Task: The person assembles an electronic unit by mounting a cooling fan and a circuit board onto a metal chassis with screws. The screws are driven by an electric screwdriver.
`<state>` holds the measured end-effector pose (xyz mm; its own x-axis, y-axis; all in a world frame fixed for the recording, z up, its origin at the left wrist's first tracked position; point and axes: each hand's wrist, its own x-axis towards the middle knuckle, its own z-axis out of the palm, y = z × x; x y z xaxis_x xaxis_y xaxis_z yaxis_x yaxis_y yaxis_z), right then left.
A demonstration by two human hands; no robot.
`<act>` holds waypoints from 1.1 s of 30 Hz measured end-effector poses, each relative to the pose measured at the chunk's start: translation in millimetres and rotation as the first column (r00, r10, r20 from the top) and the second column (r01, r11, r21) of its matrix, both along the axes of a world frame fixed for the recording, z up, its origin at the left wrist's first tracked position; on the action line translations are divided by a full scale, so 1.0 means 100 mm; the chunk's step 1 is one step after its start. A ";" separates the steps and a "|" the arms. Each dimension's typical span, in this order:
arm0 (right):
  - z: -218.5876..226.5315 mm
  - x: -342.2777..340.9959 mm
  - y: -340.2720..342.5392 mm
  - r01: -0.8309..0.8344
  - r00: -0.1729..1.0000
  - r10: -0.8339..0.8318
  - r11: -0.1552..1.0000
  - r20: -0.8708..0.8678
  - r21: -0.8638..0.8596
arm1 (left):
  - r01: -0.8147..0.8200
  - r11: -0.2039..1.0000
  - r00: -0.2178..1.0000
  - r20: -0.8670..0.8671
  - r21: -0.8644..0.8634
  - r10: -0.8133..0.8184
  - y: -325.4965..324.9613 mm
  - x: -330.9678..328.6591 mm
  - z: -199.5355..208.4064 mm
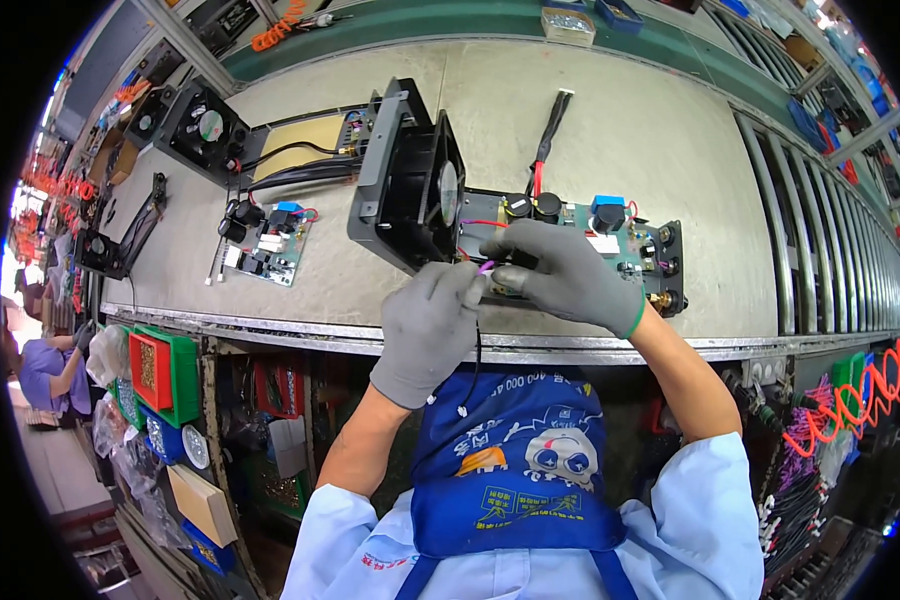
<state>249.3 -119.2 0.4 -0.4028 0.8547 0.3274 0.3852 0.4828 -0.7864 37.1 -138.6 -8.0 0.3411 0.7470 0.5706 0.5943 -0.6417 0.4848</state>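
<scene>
On the near edge of the grey bench (pixel 590 130): black fan housing (pixel 410 185) stands upright, green circuit board (pixel 580 245) just right of it. Right hand (pixel 570 275) rests closed over board. Left hand (pixel 428 325) pinches black wire (pixel 477 350), purple connector (pixel 486 267) at fingertips.

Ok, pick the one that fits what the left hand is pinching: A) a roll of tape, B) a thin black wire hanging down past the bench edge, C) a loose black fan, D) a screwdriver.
B: the left hand pinches a thin black wire that hangs down toward the blue apron.
</scene>
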 end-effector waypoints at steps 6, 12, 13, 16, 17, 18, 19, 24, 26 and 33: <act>-0.09 -0.01 0.05 0.021 0.996 -0.042 0.972 0.084 0.234 | 0.004 0.851 0.938 0.297 -0.526 0.179 -0.06 0.11 -0.10; -0.13 0.01 0.07 -0.073 0.893 -0.176 0.851 0.414 0.519 | 0.288 0.507 0.666 0.550 -0.813 0.503 -0.15 0.22 -0.13; -0.09 0.00 0.10 -0.129 0.864 -0.172 0.832 0.473 0.540 | 0.289 0.503 0.671 0.547 -0.815 0.501 -0.16 0.22 -0.13; -0.04 -0.06 0.21 -0.148 0.794 -0.227 0.827 0.564 0.542 | 0.280 0.420 0.727 0.476 -0.863 0.494 -0.16 0.23 -0.13; -0.02 -0.09 0.25 -0.119 0.751 -0.273 0.840 0.602 0.529 | 0.178 0.528 0.782 0.445 -0.830 0.436 -0.19 0.24 -0.16; 0.04 -0.12 0.30 -0.123 0.665 -0.241 0.899 0.707 0.421 | 0.080 0.630 0.832 0.400 -0.772 0.384 -0.24 0.23 -0.21; 0.00 -0.13 0.36 -0.102 0.663 -0.254 0.901 0.705 0.421 | 0.090 0.628 0.842 0.396 -0.773 0.367 -0.26 0.20 -0.28; -0.15 -0.23 0.44 -0.005 0.654 -0.296 0.919 0.696 0.395 | -0.175 0.854 0.793 0.443 -0.490 0.417 -0.21 -0.05 -0.66; -0.21 -0.25 0.42 0.037 0.623 -0.312 0.928 0.717 0.372 | -0.176 0.910 0.837 0.429 -0.374 0.339 -0.11 -0.06 -0.73; -0.20 -0.18 0.34 0.091 0.649 -0.320 0.933 0.690 0.348 | 0.002 0.785 0.906 0.333 -0.619 0.260 0.14 0.08 -0.77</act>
